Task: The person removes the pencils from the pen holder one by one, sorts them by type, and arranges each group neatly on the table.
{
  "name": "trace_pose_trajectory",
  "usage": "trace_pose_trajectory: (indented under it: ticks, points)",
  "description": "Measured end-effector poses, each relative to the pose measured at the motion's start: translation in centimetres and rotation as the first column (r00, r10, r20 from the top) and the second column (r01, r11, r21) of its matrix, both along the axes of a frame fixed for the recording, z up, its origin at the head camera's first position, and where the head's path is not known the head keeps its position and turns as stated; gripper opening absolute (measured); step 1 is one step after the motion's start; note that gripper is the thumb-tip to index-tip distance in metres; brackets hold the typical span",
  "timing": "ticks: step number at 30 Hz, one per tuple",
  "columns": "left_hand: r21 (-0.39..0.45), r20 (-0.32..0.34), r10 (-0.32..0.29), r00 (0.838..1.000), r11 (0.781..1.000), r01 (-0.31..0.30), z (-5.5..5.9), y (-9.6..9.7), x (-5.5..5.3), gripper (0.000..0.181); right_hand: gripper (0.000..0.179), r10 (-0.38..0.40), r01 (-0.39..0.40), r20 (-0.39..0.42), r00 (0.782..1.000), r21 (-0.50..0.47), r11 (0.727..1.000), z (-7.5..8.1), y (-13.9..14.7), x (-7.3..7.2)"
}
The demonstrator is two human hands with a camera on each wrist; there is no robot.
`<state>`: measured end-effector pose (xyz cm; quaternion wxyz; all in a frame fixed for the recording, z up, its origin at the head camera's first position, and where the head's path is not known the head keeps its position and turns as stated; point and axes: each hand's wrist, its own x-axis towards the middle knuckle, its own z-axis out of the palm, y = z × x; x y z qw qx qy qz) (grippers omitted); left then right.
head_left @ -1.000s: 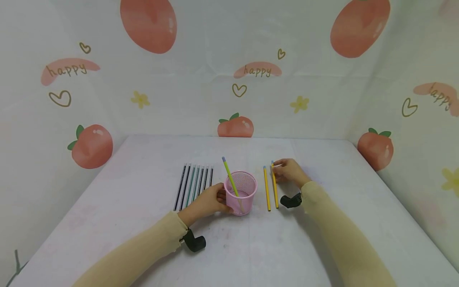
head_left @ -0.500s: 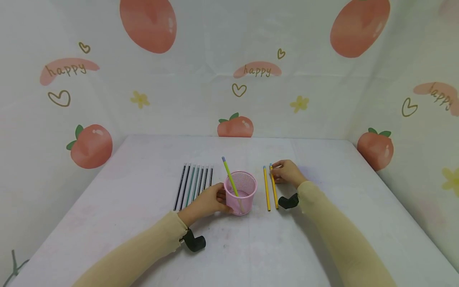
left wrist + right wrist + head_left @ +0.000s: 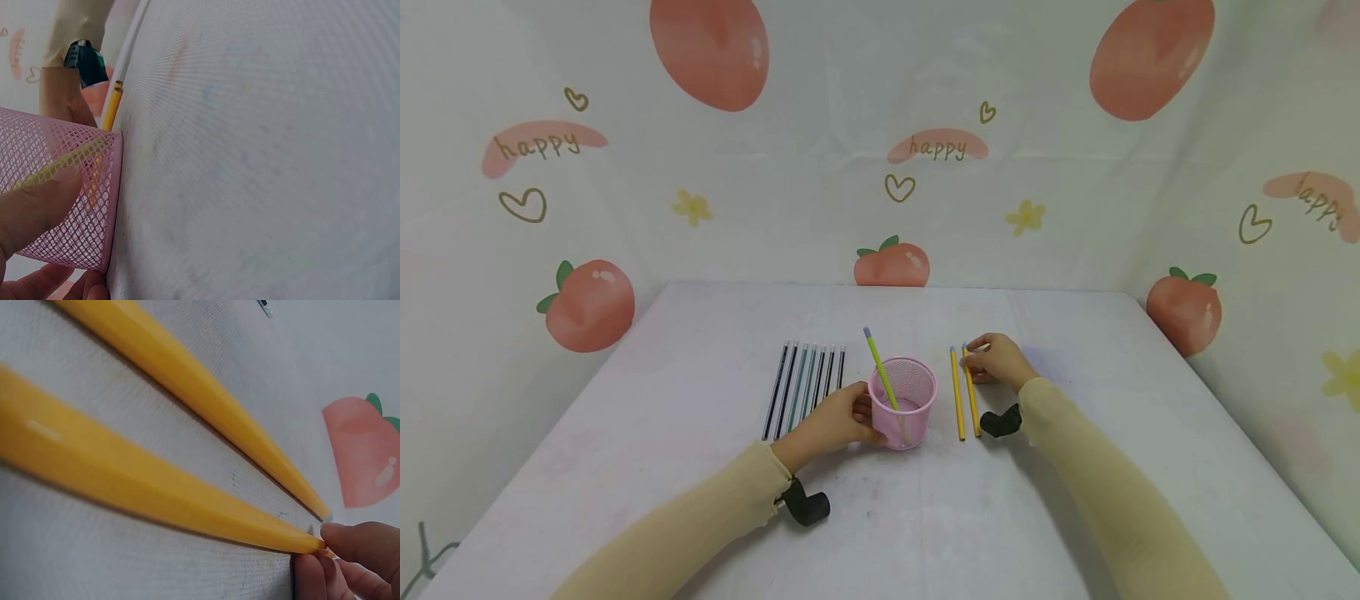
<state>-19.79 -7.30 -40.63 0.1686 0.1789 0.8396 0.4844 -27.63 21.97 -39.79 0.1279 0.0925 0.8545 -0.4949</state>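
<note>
My left hand (image 3: 831, 422) grips the side of a pink mesh pen cup (image 3: 917, 429), which stands upright on the table. In the left wrist view its thumb (image 3: 44, 203) lies across the mesh. A lime-green pencil (image 3: 880, 367) leans inside the cup, its blue end up over the rim. Right of the cup, two yellow pencils lie roughly parallel. My right hand (image 3: 1000, 361) pinches the right-hand yellow pencil (image 3: 137, 478) near its far, blue-tipped end, between thumb and fingers. The other yellow pencil (image 3: 957, 396) lies between it and the cup, untouched.
A row of several dark and teal pencils (image 3: 786, 390) lies left of the cup, partly hidden behind my left hand. Black wrist cameras (image 3: 806, 502) hang under both sleeves. Printed cloth walls (image 3: 775, 233) edge the white tabletop (image 3: 880, 542) at back and sides.
My right hand has shifted slightly left, bringing the far end of the pinched yellow pencil closer to the other one. The left hand and cup have stayed put.
</note>
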Motion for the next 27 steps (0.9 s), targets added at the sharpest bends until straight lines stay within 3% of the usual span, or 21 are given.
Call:
trace_pose_trajectory:
  ticks: [21,27]
  points:
    - [0.004,-0.007,-0.004,1.000,1.000,0.004,-0.32,0.07,-0.23,0.063,0.047,-0.020,0.021,0.016,1.000,-0.048,0.999,0.00,0.00,0.00]
    - [-0.003,-0.029,-0.017,0.999,1.000,0.017,-0.27,0.01,-0.08,0.062,0.048,-0.033,0.031,-0.036,0.999,-0.051,0.998,0.76,0.06,0.18]
